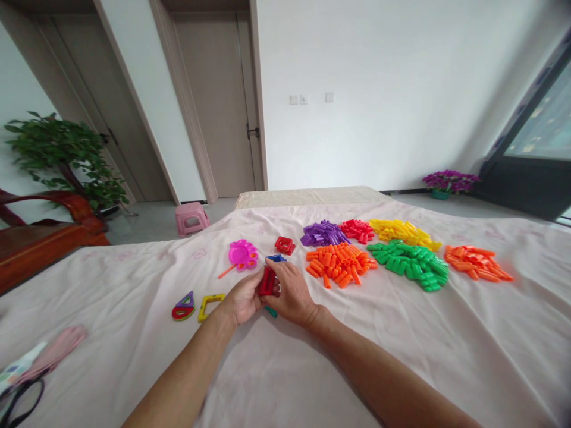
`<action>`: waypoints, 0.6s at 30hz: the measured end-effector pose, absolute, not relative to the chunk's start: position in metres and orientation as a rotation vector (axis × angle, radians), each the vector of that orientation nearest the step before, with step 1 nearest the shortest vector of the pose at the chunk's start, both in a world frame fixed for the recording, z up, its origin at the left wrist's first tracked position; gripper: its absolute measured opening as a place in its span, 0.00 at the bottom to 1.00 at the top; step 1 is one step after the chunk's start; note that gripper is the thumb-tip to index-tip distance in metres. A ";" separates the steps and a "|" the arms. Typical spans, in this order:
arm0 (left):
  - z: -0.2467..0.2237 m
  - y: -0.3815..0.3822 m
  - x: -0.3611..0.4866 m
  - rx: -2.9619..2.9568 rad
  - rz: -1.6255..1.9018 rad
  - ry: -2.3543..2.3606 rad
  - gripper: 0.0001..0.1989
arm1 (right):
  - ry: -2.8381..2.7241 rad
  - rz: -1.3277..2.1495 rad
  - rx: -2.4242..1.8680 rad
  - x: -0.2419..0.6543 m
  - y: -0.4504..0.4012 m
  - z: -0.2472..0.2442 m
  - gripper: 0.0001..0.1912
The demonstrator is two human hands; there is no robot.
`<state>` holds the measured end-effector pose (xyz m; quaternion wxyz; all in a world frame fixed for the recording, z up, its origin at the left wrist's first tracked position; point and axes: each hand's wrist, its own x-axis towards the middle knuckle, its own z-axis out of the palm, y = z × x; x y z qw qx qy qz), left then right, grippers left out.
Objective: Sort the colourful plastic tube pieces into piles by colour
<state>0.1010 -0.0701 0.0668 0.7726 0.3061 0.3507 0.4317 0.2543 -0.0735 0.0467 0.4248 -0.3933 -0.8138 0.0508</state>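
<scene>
Between my hands, near the middle of the cloth, is a red plastic piece (267, 282). My left hand (246, 297) grips its left side, and my right hand (292, 292) wraps round its right side and top. Just behind the fingers a blue piece (276, 258) shows in part. Under my right hand a green piece (270, 311) sticks out. To the left lies a yellow square frame (203, 310), with purple, red and green shapes (184, 306) beside it. A stack of red frames (284, 245) sits behind my hands.
A pink palette (243, 254) and an orange stick (227, 271) lie back left. Piles of purple (325, 233), red (357, 230), yellow (404, 232), green (410, 264) and orange pieces (341, 264) cover the right. Glasses (22, 401) and a pink cloth item (57, 353) rest front left.
</scene>
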 end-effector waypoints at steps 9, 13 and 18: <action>0.069 -0.073 0.104 0.719 0.921 0.813 0.17 | -2.107 -0.018 -1.087 0.260 -0.071 0.056 0.42; 0.087 -0.066 0.084 0.807 0.988 0.895 0.17 | -2.066 -0.054 -1.262 0.293 -0.044 0.063 0.39; 0.091 -0.047 0.044 1.121 1.131 1.193 0.22 | -2.246 -0.064 -1.500 0.323 -0.024 0.060 0.36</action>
